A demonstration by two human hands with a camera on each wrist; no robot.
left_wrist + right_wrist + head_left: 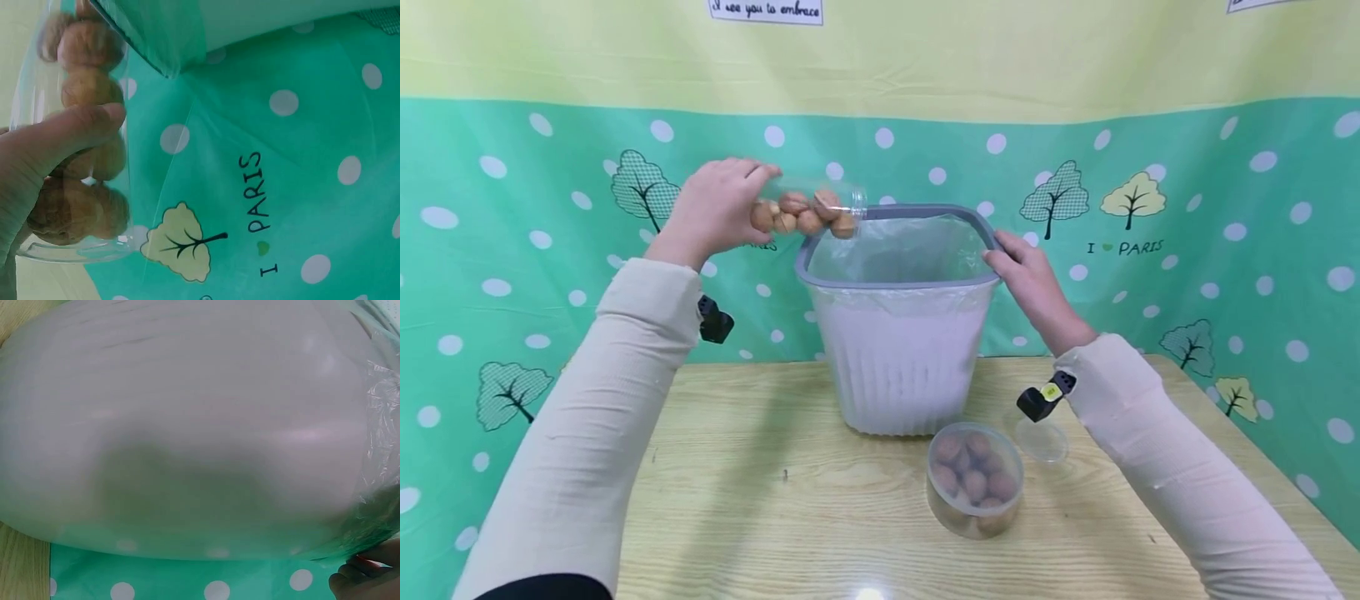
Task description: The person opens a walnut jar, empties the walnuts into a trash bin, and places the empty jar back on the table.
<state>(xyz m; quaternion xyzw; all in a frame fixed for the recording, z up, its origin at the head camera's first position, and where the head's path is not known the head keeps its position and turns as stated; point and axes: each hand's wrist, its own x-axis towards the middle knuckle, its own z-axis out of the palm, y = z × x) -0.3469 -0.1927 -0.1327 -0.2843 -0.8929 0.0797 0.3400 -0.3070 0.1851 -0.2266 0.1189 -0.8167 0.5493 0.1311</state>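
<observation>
A person's left hand (718,204) grips the base end of a clear jar (808,208) at the upper left corner of a bin (902,358), seen from the head camera, the jar's long axis running nearly level from left to right and its threaded mouth pointing toward the bin's opening. The jar extends to the right of the left hand, its mouth end overlapping the rim (910,285) in this view; whether the two touch cannot be told. Across the bin, the right hand (1033,271), farther from the jar, grips the rim's right side with thumb and fingers. Inside the jar, tan walnuts (810,222) with rounded, wrinkled shells lie along the lower wall. The bin, pale, ribbed and tapering toward its base, wears a smooth grey rim and a crinkled, see-through liner (902,246). In front of it, on a wood-grained table (760,500), stand a squat, round, see-through tub (951,517) of brown nuts and, just beside it, a thin clear disc (1042,439). A dotted green curtain (925,150) hangs behind.
</observation>
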